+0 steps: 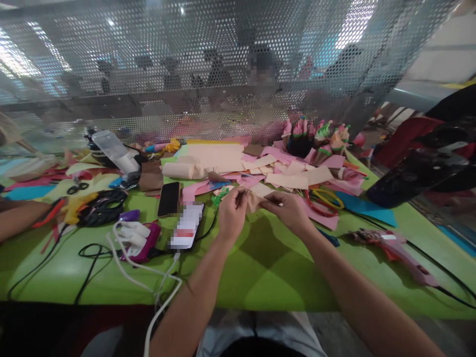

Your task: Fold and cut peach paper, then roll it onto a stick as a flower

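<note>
Between my two hands, above the green table (260, 292), is a small cream paper piece (253, 200). My left hand (235, 208) pinches its left side, and my right hand (284, 208) grips the right side. The fingers partly cover the piece, so its full shape is hidden. Just left of my left hand lies a small green crafted piece (220, 195). Beyond my hands, cream paper strips (288, 179) and pink paper are heaped. Scissors with red and yellow handles (325, 202) rest to the right of my right hand.
A pink glue gun (399, 253) with a cord lies at right, near a dark bottle (416, 173). At left are a lit phone (188, 225), a dark phone (169, 199), a magenta power strip (143, 243) and loose cables. Another person's arm (17, 218) reaches in. Perforated metal (208, 64) stands behind.
</note>
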### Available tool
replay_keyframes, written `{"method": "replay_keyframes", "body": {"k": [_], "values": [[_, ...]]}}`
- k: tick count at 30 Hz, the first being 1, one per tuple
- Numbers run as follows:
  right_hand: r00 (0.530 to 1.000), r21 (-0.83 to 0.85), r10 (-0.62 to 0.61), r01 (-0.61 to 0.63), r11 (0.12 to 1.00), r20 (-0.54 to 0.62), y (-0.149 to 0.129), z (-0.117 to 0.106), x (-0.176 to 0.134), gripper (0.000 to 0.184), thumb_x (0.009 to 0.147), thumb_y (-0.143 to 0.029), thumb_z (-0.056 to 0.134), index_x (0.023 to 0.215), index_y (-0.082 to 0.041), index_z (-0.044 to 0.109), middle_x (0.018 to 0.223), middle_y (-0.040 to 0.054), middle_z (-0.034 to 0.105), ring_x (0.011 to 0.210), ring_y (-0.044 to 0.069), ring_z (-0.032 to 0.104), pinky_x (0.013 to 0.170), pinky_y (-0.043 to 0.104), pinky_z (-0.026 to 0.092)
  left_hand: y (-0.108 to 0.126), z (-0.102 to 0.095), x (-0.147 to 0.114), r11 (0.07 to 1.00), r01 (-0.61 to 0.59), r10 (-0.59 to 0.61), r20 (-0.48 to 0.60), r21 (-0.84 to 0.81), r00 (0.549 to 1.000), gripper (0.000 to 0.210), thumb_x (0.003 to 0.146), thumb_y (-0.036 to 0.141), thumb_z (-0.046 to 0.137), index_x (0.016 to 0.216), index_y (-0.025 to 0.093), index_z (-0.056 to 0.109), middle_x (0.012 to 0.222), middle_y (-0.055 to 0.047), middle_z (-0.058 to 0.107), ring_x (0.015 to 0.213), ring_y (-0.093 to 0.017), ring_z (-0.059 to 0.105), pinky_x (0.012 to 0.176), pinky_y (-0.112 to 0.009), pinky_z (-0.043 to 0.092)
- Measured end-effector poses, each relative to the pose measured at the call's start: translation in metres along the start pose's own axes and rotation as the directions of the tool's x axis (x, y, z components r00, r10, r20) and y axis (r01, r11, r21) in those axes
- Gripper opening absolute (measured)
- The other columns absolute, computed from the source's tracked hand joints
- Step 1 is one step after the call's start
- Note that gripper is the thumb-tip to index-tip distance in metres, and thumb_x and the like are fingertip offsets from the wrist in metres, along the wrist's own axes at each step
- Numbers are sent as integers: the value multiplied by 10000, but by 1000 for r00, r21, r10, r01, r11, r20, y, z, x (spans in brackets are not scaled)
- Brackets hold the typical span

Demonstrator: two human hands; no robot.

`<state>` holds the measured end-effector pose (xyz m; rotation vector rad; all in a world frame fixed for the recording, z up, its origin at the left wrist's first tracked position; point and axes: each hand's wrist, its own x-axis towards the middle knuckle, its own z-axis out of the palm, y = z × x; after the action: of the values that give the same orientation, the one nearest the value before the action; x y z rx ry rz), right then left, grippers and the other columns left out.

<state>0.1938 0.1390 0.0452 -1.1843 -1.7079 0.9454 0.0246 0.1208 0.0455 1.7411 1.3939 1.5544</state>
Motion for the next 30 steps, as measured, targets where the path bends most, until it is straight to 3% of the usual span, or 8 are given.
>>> {"method": "replay_keyframes", "body": {"k": [5, 10, 17, 30], "values": [[999, 16, -7, 8, 1000, -51, -6, -4, 0, 352, 732, -541, 692, 674, -195, 675, 619, 13, 640, 574, 157, 532, 532, 272, 389, -1, -1, 4, 985, 124, -112, 103, -119, 988, 213, 851, 387, 644, 919, 184, 649, 849, -33, 681, 779, -162, 608, 716, -259, 459], [995, 41, -44, 48, 998, -85, -7, -4, -1, 307, 734, -501, 693, 681, -199, 690, 636, 21, 649, 616, 167, 551, 556, 275, 404, -1, -2, 6, 971, 232, -221, 168, -50, 961, 215, 746, 330, 723, 671, 168, 602, 648, 27, 553, 649, -126, 484, 630, -239, 393], [999, 84, -30, 33, 996, -37, -6, -5, -1, 343, 760, -524, 680, 762, -184, 726, 685, 27, 671, 612, 159, 542, 550, 272, 393, -1, -3, 8, 952, 272, -239, 208, -144, 948, 188, 730, 328, 703, 676, 165, 626, 649, 29, 550, 664, -127, 483, 622, -234, 380], [987, 44, -74, 81, 996, -142, -5, -3, -2, 370, 742, -561, 698, 686, -195, 699, 664, 41, 681, 647, 184, 588, 586, 291, 444, 6, -6, 11, 914, 350, -293, 261, -207, 920, 265, 656, 386, 766, 722, 159, 645, 695, 8, 633, 655, -137, 530, 636, -253, 439]]}}
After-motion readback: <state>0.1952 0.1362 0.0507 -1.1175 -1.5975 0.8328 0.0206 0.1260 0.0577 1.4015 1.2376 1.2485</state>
